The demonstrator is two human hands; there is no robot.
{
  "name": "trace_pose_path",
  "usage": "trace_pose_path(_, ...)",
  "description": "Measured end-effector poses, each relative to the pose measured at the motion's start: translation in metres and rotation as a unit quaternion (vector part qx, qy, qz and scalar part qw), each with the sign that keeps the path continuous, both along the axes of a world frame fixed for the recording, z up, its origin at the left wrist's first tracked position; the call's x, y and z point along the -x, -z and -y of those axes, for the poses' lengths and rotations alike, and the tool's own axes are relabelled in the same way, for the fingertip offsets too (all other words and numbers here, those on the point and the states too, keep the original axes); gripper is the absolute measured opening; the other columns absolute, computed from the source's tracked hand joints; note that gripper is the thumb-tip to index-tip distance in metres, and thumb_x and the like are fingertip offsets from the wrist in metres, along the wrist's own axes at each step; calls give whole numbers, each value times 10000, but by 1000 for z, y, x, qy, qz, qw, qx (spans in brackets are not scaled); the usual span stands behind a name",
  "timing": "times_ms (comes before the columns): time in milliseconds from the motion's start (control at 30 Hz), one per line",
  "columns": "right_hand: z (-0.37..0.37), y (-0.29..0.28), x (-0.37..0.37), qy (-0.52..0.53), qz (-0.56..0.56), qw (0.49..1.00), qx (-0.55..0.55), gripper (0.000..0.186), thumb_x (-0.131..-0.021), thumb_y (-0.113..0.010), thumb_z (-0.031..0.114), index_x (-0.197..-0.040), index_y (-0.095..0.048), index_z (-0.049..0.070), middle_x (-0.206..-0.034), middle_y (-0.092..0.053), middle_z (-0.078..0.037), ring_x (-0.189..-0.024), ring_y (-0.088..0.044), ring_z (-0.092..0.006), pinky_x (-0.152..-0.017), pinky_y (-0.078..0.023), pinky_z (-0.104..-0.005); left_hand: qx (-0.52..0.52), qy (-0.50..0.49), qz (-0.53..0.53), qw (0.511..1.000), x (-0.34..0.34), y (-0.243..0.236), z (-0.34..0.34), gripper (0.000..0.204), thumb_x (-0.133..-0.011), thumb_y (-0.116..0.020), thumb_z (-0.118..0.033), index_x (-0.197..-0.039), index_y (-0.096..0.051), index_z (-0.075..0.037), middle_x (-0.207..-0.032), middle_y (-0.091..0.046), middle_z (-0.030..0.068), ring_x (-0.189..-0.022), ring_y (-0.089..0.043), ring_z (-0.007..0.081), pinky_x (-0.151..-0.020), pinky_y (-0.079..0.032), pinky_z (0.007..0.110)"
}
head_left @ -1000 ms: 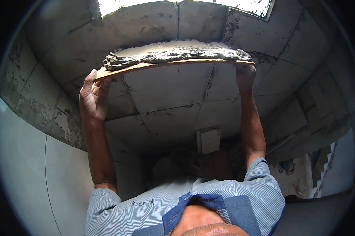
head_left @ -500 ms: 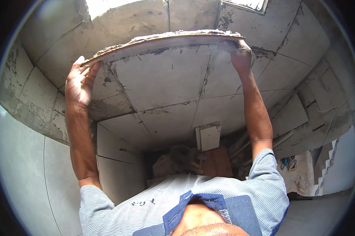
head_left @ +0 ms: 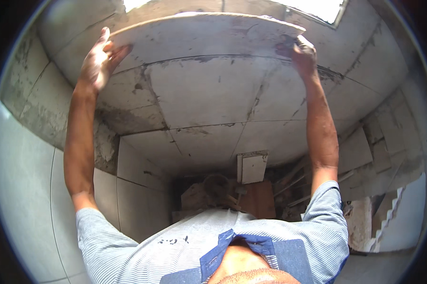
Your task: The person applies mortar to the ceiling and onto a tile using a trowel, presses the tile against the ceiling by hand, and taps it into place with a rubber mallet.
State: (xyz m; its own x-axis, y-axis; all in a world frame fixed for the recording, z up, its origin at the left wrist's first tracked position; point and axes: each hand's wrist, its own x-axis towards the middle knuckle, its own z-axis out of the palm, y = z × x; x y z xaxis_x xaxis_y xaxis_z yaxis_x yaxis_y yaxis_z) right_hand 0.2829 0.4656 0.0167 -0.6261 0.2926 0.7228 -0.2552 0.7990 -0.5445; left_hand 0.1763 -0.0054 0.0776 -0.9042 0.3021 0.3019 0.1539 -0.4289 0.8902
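Note:
A large grey wall tile (head_left: 204,38) is held up in front of me, its smooth face toward me and its long edge running left to right. My left hand (head_left: 98,59) grips its left end, with the thumb at the upper edge and the fingers against the face. At the right end, my right hand (head_left: 303,56) is closed on the tile's edge. Just below it, tiles set on the wall (head_left: 199,90) show grey smears and dark joints. Most of the held tile's back is hidden from view.
A bright window opening (head_left: 324,9) lies at the top right. Low in the middle, small tile pieces (head_left: 253,169) lean on the wall above a brown board (head_left: 260,201). Several strips lie to their right. Large pale tiles (head_left: 22,189) cover the left wall.
Both hands have lifted the tile higher and spread slightly outward. It has tilted: more of its smooth face shows, and the rough mortar along its top is now mostly out of sight.

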Motion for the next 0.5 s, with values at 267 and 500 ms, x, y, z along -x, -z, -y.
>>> trace_pose_path(267, -26, -36, 50, 14, -36, 990, -134, 337, -854, -564, 164, -1128, -535, -31, -1014, -650, -162, -790, -666, -234, -678, -531, -325, 163, -163, -221, 948, 54, 6, -12, 247, -919, -559, -192, -1007, -474, 22, -842, -643, 153, -734, -650, 227, -668, -553, 336)
trace_pose_path(500, 36, -40, 25, 194, -40, 961, -194, 410, -831, -613, 240, -1146, -488, 9, -994, -617, -272, -966, -588, -441, -813, -477, -445, 174, -180, -195, 948, 71, 3, -25, 333, -906, -587, -249, -974, -506, 67, -764, -641, 150, -641, -642, 201, -570, -543, 294)
